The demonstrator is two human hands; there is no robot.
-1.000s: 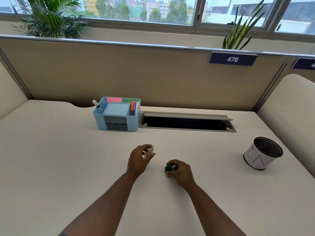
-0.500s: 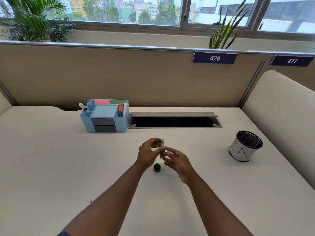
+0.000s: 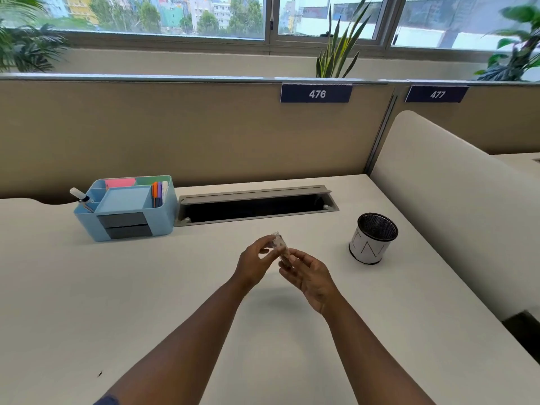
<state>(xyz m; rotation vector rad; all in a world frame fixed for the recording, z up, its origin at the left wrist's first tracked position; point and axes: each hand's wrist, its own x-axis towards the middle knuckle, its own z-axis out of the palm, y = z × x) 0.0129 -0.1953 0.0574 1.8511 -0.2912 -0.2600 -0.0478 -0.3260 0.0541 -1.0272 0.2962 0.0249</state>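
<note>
Centrally in the frame, both hands meet above the white desk (image 3: 87, 302), raised off its surface. Left hand (image 3: 254, 264): fingers and thumb curled round the upper part of a small clear cylindrical vial (image 3: 278, 244), which tilts with its top toward the upper left. Right hand (image 3: 311, 277): palm turned inward, thumb and fingertips pinching the vial's lower end, other fingers loosely bent. Vial contents are blurred; cannot tell. A soft shadow lies on the desk below the hands.

Left of centre, at the desk's far edge, sits a light blue plastic organiser (image 3: 163, 217) with two grey drawers. A white marker (image 3: 78, 194) leans from its left compartment, orange and purple pens (image 3: 156, 194) stand at its right, and pink sticky notes (image 3: 119, 182) sit at the back. Just right of it is a long grey cable slot (image 3: 257, 194), lid up. Right of centre, well apart from the hands, stands a black mesh cup with a white wrap (image 3: 368, 249). Upper frame: a beige partition (image 3: 175, 135) bearing dark blue plates 476 (image 3: 316, 94) and 477 (image 3: 436, 94).
</note>
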